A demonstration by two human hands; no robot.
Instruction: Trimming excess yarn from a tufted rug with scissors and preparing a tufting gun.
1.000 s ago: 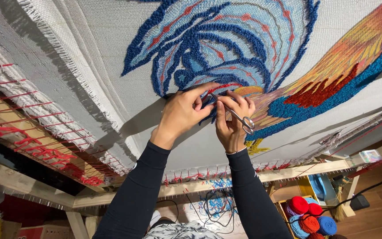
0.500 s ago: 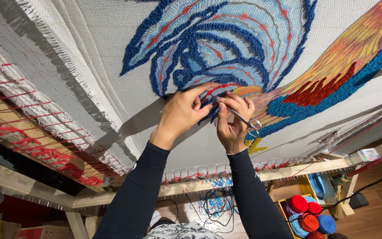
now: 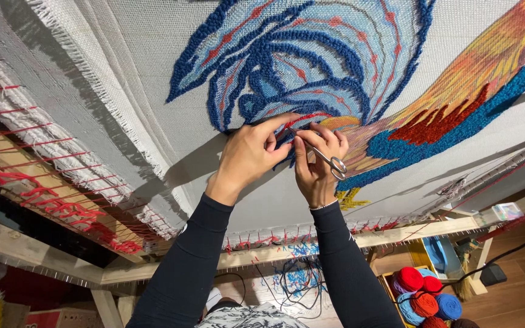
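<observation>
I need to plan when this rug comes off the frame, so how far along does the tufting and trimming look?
Much looks done: the blue swirl and orange-red section are filled with yarn. In hand: the right hand holds small scissors at the pile, the left hand pressing beside them. Left: white backing cloth is bare around the design, stretched on the wooden frame.

A grey backing cloth stretched on a wooden frame fills most of the frame, tufted with a blue swirling design and orange, red and blue feather shapes at upper right. At centre, the left hand presses fingers onto the tufted yarn. Just beside it, the right hand grips small metal scissors, blades pointing towards the left fingertips, possibly touching yarn. Balls of red and blue yarn sit at lower right.
</observation>
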